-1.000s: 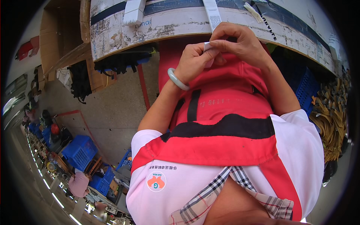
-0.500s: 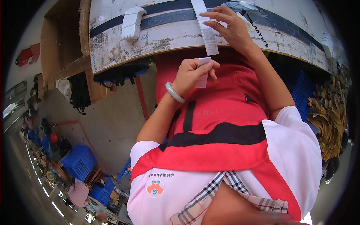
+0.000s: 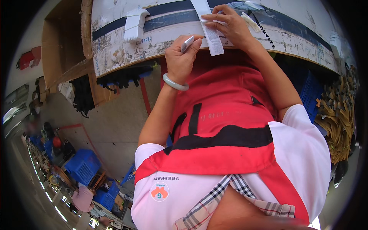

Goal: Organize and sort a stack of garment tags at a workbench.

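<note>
Up at the near edge of the worn white surface [image 3: 115,57] with its dark tape bands, the right hand [image 3: 230,27] presses its fingertips flat on a long white paper label strip [image 3: 209,28], which lies across the surface and hangs a little over that edge. This grip is not closed around the strip; the fingers are spread and pin it from above. Just beside it, toward the person's left, the left hand [image 3: 180,57] is curled, its grip narrow, pinching a small pale grey flat piece [image 3: 187,43] between thumb and forefinger; the piece's tip nearly touches the strip's side. A pale green bangle [image 3: 175,83] sits on the left wrist. Farther left along the same edge a folded stack of white strips [image 3: 134,25] rests apart from both hands.

Half a second ago the left hand was lower, over the red apron [image 3: 226,111], well clear of the strip; now it is raised to the surface edge, while the right hand has stayed on the strip.
</note>
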A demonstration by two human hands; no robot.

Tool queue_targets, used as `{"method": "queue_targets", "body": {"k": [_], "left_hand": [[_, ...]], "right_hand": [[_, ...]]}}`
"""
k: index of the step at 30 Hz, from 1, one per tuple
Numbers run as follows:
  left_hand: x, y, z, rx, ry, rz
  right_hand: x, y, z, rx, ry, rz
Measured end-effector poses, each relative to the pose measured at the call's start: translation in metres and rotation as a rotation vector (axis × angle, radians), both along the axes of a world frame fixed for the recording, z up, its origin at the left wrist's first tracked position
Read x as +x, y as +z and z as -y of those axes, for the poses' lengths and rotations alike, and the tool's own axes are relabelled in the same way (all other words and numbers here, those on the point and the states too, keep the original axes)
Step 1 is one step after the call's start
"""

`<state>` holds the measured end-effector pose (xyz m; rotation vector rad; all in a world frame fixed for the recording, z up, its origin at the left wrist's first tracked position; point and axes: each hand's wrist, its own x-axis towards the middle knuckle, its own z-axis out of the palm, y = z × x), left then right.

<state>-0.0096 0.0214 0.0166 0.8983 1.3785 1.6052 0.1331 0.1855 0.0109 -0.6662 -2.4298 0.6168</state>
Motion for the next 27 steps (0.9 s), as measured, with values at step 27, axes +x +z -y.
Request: {"method": "queue_targets", "body": {"k": [27], "left_hand": [[0.003,0.009,0.015,0.075,-0.001,-0.069]], "right_hand": [[0.012,0.051,0.052,-0.677,0.199,-0.155]]}}
